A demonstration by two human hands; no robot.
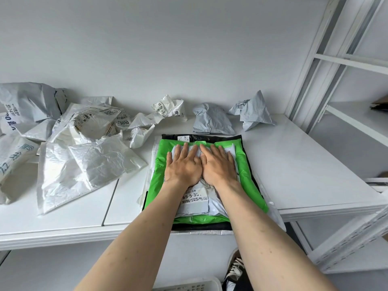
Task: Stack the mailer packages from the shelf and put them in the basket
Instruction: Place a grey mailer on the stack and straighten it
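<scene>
A stack of mailers lies at the front of the white shelf: a grey-white mailer with a printed label on top, a green mailer under it, a black mailer below, and a white one at the bottom. My left hand and my right hand lie flat side by side on the top mailer, fingers straight, pressing it down. A white basket shows only its rim at the bottom edge, below the shelf.
Several loose white and grey mailers are heaped on the shelf's left half. Two crumpled grey mailers and a white one lie at the back by the wall. White shelving uprights stand at right. A shoe is on the floor.
</scene>
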